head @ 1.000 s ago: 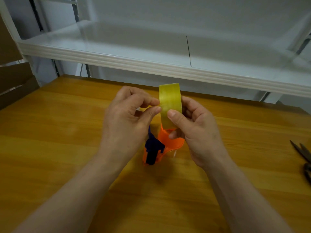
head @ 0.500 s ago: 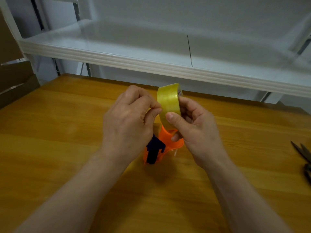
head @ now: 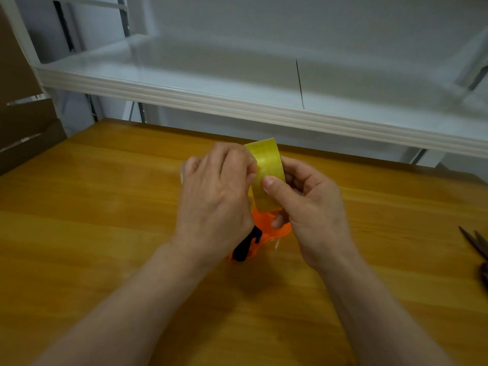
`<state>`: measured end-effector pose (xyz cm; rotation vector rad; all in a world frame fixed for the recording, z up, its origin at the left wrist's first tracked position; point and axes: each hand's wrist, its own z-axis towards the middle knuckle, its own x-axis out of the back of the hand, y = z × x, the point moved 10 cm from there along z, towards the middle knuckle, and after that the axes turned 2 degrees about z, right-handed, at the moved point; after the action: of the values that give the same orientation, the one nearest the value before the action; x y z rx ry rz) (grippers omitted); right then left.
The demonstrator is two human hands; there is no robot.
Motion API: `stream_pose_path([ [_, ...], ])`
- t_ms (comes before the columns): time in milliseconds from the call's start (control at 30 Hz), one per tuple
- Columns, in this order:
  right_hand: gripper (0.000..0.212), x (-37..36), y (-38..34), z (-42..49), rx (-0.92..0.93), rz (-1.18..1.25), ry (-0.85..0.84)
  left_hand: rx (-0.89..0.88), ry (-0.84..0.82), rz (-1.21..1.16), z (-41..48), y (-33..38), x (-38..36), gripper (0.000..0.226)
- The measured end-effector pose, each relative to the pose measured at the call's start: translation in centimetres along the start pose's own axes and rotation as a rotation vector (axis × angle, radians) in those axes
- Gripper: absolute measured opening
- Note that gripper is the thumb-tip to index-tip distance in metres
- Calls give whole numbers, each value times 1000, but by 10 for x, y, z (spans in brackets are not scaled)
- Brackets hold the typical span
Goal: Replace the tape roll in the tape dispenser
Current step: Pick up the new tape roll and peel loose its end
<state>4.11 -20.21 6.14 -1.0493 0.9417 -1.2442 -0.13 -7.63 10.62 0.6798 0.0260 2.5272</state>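
Yellow tape roll [head: 266, 175] on edge at table [head: 105, 207] centre, pinched both sides. Left hand [head: 216, 204] at 9 o'clock, fingers curled onto roll. Right hand [head: 311, 210] at 3 o'clock, thumb [head: 277, 190] pressed on roll face. Orange dispenser [head: 272, 229] just under roll, 6 o'clock, touching right fingers. Scissors [head: 475, 247] far at 3 o'clock.

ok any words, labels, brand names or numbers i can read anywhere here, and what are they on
None can be read.
Yellow tape roll, held by the left hand and right hand: plain, no print visible.
Orange dispenser: no legible marking; mostly hidden by the hands.
Scissors, white shelf, wooden table: no text or signs visible.
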Motion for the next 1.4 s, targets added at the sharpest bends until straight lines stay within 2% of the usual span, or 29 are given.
stream_pose_path([
  [133, 30, 2, 0, 0, -5, -8, 16, -20, -15, -51, -1, 3, -2, 6],
  [233, 32, 5, 3, 1, -19, -15, 37, 67, -36, -190, -1, -3, -3, 3],
  [333, 33, 8, 5, 2, -24, -27, 57, 210, -52, -409, -2, -16, -4, 16],
  [433, 31, 7, 3, 3, -4, -29, 51, 238, -97, -483, -2, -15, -6, 29],
  [567, 33, 3, -1, 3, 45, -17, 8, 304, -132, -442, -6, -20, -13, 36],
  [700, 46, -5, -6, 1, 106, -91, -37, 334, -63, -386, -5, -28, -6, 25],
  [900, 50, -4, -11, -2, 147, -106, -14, 447, -57, -387, -10, -33, -9, 12],
  [1133, 49, -4, -8, -1, 124, -65, 14, 398, -63, -277, -9, -20, -6, 9],
  [1333, 47, -3, -3, 2, 76, 19, 10, 263, -59, -183, -6, -12, -7, 24],
  [1400, 47, -3, -5, 2, 64, 77, -8, 225, -37, -222, -6, -11, -5, 20],
])
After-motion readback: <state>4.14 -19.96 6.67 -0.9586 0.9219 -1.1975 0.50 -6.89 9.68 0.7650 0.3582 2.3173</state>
